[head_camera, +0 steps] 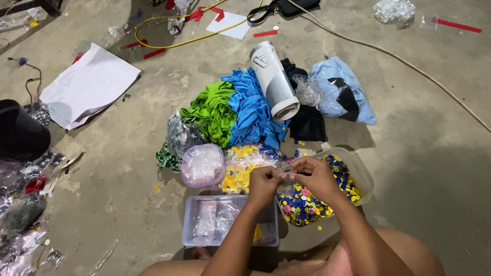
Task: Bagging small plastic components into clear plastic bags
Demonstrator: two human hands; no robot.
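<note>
Nearest, a clear box (230, 221) of small bags on the floor. Just above, left hand (263, 184) and right hand (314, 175) pinched together on a tiny item, too small to identify. Directly under both, touching neither: button tray (360, 171), long axis running away to the right.

Concrete floor (419, 168) under cloth heap (240, 110), button tray (358, 171).

A green cloth (212, 110) lies against a blue cloth (253, 110), with a grey roll (274, 82) leaning across them. White paper (89, 84) sits well apart, and a yellow cable (176, 43) loops beyond.
</note>
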